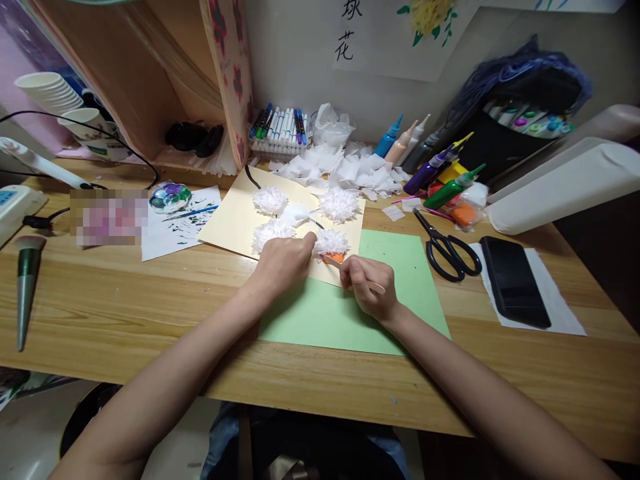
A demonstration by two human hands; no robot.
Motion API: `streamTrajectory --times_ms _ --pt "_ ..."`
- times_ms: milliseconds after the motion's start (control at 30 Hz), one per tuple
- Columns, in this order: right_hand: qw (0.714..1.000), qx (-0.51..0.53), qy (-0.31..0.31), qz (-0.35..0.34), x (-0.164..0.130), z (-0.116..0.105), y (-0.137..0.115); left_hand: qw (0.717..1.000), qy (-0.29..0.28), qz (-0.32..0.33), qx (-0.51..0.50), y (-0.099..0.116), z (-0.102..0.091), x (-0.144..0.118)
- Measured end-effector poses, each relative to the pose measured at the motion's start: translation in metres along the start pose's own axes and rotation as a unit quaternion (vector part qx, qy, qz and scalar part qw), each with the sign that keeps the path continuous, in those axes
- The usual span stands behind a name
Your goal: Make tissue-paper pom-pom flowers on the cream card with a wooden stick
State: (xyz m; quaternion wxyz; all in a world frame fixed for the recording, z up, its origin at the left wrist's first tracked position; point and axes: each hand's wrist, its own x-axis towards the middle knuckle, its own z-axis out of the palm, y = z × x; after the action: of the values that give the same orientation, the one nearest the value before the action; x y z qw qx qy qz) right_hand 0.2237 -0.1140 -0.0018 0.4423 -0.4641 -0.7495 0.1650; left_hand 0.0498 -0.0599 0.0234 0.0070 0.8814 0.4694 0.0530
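On a cream paper sheet (230,227) lie fluffy white tissue-paper clusters, one at the upper right (341,204) and another at the upper left (270,200). A smoother white tuft (295,214) sits between them. My right hand (373,283) is closed around a flat wooden stick (376,287). The stick's far end reaches an orange patch (336,257) below the lower right cluster (331,240). My left hand (283,257) rests on the sheet with fingers pinched at that cluster's left side; whatever they grip is hidden.
Under the cream sheet lies green paper (400,320). To the right are black scissors (453,250) and a phone (515,280). Loose tissue pieces (350,167), paint bottles (430,170) and markers (280,127) line the back. A brush (27,287) lies left.
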Motion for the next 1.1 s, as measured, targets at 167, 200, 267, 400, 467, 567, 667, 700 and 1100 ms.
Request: streamTrajectory --times_ms 167,200,267,400,467,567,667,700,1100 --pt "0.999 0.031 0.011 0.04 -0.002 0.002 0.002 1.0 0.007 0.002 0.002 -0.001 0.001 0.0" --pt "0.998 0.039 0.014 0.05 -0.003 0.002 0.003 1.0 0.01 0.003 -0.001 -0.001 0.002 0.0" --pt "0.996 0.048 0.019 0.066 -0.003 0.003 0.003 1.0 0.018 0.004 -0.007 -0.001 0.003 0.0" --pt "0.993 0.055 0.021 0.104 0.002 0.004 0.001 1.0 0.026 0.006 -0.009 -0.001 0.004 -0.001" --pt "0.989 0.064 0.023 0.131 0.005 0.004 -0.001 1.0 0.03 0.005 -0.006 -0.001 0.004 -0.001" --pt "0.993 0.047 0.003 0.111 0.007 0.002 -0.004 0.999 0.034 0.002 -0.006 -0.001 0.004 -0.001" --pt "0.999 -0.014 -0.027 0.012 0.006 -0.001 -0.004 0.999 0.033 -0.002 -0.007 -0.001 0.004 0.0" --pt "0.999 -0.026 -0.027 -0.018 0.004 -0.002 -0.004 0.999 0.032 -0.004 -0.005 0.0 0.004 -0.001" --pt "0.993 0.071 0.093 -0.011 -0.007 -0.009 0.004 0.993 0.097 -0.054 -0.048 -0.023 -0.015 0.017"
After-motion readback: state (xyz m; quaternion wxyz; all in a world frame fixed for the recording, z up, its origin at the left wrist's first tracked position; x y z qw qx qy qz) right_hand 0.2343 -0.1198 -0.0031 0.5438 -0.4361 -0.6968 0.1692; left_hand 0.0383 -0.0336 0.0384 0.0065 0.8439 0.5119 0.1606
